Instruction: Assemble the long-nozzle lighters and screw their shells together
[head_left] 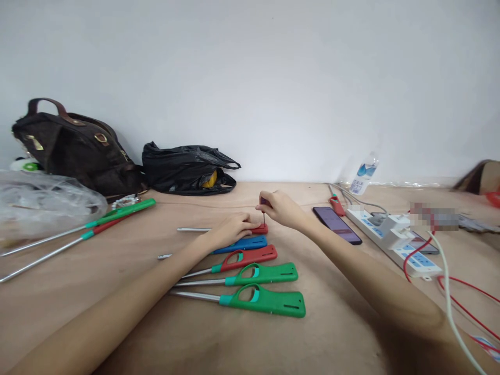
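Observation:
My right hand (pixel 275 207) is closed around the handle of a screwdriver (pixel 264 217), which stands upright with its tip down on a red gas lighter (pixel 261 228). On that same lighter presses my left hand (pixel 234 229), its fingers laid over the handle and hiding most of it. Nearer to me lie a blue lighter (pixel 250 243), partly under my left wrist, another red lighter (pixel 250 258), and two green lighters (pixel 273 272) in a row. Their metal tubes point left, some hidden behind my left forearm.
At left lie a green lighter (pixel 128 209) and a red one beside clear plastic (pixel 47 203). A dark backpack (pixel 78 151) and black bag (pixel 183 169) stand by the wall. Right are a phone (pixel 336 225), power strip (pixel 414 258), cables and a water bottle (pixel 364 173).

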Demonstrator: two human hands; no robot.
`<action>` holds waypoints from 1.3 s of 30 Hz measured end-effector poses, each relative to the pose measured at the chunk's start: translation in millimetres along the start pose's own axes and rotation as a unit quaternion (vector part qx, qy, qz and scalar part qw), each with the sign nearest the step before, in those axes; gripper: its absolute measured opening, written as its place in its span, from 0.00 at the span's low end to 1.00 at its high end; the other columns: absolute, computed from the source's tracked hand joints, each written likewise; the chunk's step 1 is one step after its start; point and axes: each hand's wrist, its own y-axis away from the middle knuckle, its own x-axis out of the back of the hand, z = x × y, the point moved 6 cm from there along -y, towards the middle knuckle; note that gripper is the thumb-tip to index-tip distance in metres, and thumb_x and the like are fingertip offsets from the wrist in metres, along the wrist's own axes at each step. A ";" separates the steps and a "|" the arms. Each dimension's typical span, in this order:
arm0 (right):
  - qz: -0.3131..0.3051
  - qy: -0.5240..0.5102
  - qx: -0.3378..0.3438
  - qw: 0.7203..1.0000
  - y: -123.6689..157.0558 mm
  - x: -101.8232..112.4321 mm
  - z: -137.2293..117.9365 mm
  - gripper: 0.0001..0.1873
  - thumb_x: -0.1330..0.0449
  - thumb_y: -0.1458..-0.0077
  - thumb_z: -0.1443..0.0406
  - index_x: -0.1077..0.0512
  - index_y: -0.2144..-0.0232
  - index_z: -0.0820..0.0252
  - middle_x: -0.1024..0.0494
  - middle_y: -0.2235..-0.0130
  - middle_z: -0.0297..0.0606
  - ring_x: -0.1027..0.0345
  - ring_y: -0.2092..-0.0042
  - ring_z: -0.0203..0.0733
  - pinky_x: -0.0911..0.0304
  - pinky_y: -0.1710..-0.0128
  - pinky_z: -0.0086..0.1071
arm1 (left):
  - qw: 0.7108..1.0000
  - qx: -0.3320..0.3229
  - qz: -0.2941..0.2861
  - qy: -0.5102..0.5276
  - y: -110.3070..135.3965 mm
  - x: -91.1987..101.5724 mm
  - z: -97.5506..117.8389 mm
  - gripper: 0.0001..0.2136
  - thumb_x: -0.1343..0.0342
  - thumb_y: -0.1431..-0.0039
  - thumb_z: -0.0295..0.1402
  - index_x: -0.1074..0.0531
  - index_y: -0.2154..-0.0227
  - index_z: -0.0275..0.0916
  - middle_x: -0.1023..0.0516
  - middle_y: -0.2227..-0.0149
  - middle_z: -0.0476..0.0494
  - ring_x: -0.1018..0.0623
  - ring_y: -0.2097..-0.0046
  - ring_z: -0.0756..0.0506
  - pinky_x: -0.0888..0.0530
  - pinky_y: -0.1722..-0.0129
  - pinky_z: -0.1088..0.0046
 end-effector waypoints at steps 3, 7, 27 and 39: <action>0.052 0.004 -0.039 0.998 2.8 -4.3 1.7 0.06 0.42 0.41 0.65 0.33 0.70 0.60 0.27 0.74 0.37 0.36 0.73 0.39 0.49 0.72 0.30 | 0.999 -0.002 -0.022 -0.026 -0.6 -3.8 -1.6 0.15 0.49 0.35 0.32 0.28 0.47 0.44 0.29 0.62 0.43 0.28 0.60 0.45 0.31 0.58 0.70; 0.075 -0.063 -0.060 0.993 7.0 -0.7 12.7 0.08 0.44 0.41 0.65 0.36 0.72 0.59 0.28 0.76 0.35 0.37 0.75 0.37 0.48 0.73 0.29 | 0.999 0.004 -0.019 -0.034 -0.4 -3.3 -1.4 0.14 0.50 0.34 0.33 0.27 0.48 0.45 0.28 0.60 0.43 0.28 0.59 0.45 0.31 0.58 0.70; -0.072 0.211 -0.090 0.971 96.9 -38.1 37.2 0.13 0.53 0.40 0.71 0.33 0.55 0.66 0.23 0.61 0.48 0.31 0.59 0.48 0.43 0.61 0.34 | 0.967 0.233 -0.097 -0.044 71.4 9.0 56.6 0.50 0.53 0.51 0.67 0.56 0.32 0.40 0.61 0.31 0.32 0.61 0.32 0.23 0.52 0.40 0.35; -0.066 0.143 -0.116 0.981 100.5 -24.6 42.1 0.09 0.52 0.39 0.65 0.32 0.66 0.61 0.24 0.67 0.45 0.31 0.64 0.46 0.45 0.61 0.35 | 0.966 0.233 -0.115 -0.005 44.7 -9.2 45.1 0.45 0.58 0.45 0.64 0.58 0.32 0.41 0.63 0.31 0.33 0.62 0.32 0.25 0.54 0.41 0.34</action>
